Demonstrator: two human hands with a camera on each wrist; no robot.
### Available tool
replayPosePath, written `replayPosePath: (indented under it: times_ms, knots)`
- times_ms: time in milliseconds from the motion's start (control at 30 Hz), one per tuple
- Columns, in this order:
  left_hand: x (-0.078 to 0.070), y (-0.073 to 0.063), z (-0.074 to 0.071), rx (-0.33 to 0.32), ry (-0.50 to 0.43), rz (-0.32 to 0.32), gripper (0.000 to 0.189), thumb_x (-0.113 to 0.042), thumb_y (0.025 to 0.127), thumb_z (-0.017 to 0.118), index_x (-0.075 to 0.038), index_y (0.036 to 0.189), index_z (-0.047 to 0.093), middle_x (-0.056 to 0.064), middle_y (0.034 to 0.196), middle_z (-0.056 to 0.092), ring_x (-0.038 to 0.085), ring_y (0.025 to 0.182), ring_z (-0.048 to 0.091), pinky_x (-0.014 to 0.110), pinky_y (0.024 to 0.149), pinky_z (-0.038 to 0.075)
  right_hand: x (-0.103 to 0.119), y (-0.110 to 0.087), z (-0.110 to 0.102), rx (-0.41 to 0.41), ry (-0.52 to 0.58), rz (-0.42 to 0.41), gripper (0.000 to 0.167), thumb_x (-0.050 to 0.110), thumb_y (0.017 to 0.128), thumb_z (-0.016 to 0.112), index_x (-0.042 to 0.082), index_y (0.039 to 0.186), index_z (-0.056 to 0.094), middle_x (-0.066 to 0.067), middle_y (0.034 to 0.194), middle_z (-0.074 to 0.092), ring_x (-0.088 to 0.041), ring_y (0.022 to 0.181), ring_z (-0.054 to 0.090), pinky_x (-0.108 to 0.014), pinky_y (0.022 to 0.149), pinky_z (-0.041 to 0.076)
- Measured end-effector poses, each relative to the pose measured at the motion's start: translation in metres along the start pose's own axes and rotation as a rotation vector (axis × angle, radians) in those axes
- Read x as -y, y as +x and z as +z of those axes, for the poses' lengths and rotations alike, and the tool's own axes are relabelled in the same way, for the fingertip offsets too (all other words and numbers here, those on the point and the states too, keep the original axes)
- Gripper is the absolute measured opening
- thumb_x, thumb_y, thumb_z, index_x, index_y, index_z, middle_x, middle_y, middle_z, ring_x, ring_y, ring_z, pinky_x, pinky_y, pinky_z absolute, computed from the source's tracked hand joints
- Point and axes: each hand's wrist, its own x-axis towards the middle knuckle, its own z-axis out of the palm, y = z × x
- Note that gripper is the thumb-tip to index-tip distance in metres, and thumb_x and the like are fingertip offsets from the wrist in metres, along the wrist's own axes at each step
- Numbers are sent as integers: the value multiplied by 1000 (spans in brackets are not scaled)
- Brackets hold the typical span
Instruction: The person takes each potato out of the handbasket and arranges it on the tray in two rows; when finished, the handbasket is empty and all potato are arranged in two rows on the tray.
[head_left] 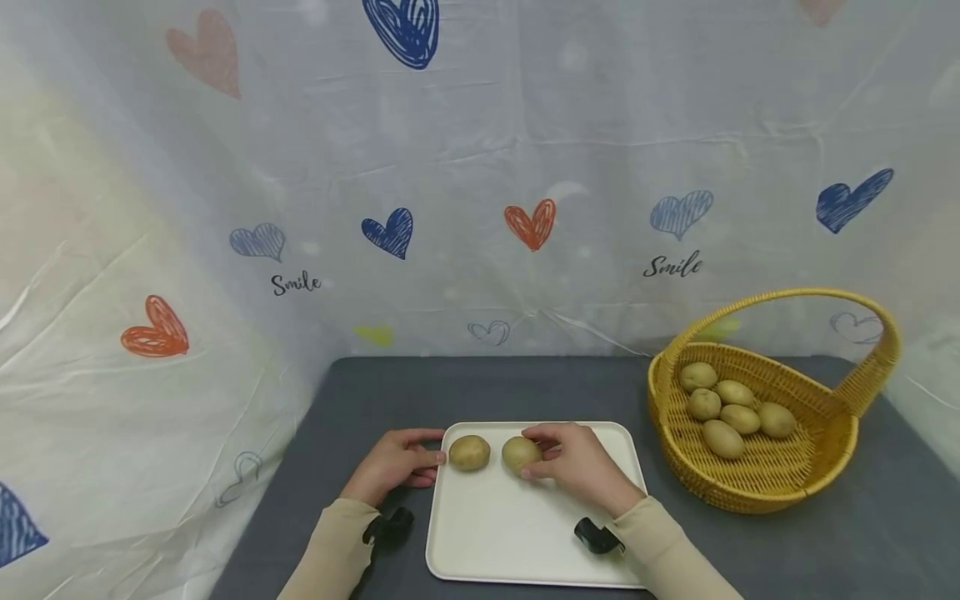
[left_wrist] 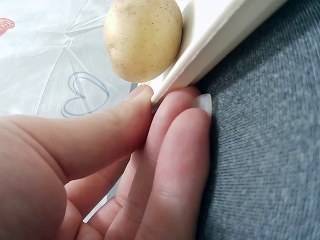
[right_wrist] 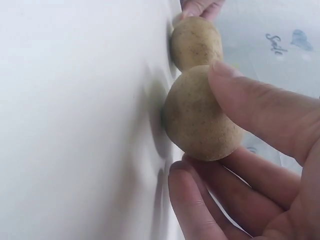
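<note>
Between the thumb and fingers of my right hand [head_left: 576, 462] is a potato [head_left: 521, 455], held at the far part of the white tray [head_left: 517, 533]. The right wrist view shows this potato [right_wrist: 200, 115] low over the tray's surface, thumb on one side and fingers on the other. A second potato [head_left: 469, 452] lies on the tray by its far left corner. My left hand [head_left: 401, 462] pinches the tray's left rim beside it; in the left wrist view the thumb is on top of the rim [left_wrist: 175, 75] and the fingers are underneath.
To the right of the tray stands a yellow wicker basket [head_left: 750, 492] with a tall arched handle and several potatoes [head_left: 740, 419] inside. Tray and basket are on a dark grey table [head_left: 390, 392]. Behind it hangs a pale curtain [head_left: 450, 167] printed with hearts.
</note>
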Motion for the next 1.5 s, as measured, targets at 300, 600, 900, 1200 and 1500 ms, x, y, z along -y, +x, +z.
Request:
replayPosePath:
  times_ms: [300,600,900,1200,1500]
  knots:
    - [0,-1,-1,1,0,-14,57,-18,93,88,-8,145,69,10,86,73,14,71,75,32,67,68,1,0,0,30,-10,-24,55,16,78,99,5,127,78,-6,114,80,-15,96,74,-22,82,60]
    - [0,2,0,16,2,-2,57,-19,93,88,-8,146,68,9,85,73,13,71,75,30,68,68,2,0,3,-5,-32,12,54,15,81,96,3,130,77,-6,112,81,-14,96,75,-24,83,62]
    - [0,1,-1,10,9,-2,57,-18,93,87,-8,146,68,10,87,73,15,71,74,32,68,68,4,-2,1,4,-51,-8,61,19,77,98,-2,130,75,-7,112,81,-20,101,75,-40,92,65]
    - [-1,1,-1,33,-3,-16,59,-20,93,88,-8,147,68,9,91,75,15,75,75,31,70,68,4,-2,-2,40,-64,-54,51,19,82,95,-1,126,78,-8,111,81,-19,99,76,-31,87,64]
    - [-1,3,0,39,-2,-22,59,-21,93,88,-8,147,67,9,93,77,15,75,76,32,71,68,2,-2,-2,8,-39,-42,46,16,85,93,1,126,78,-9,115,81,-19,102,77,-31,88,65]
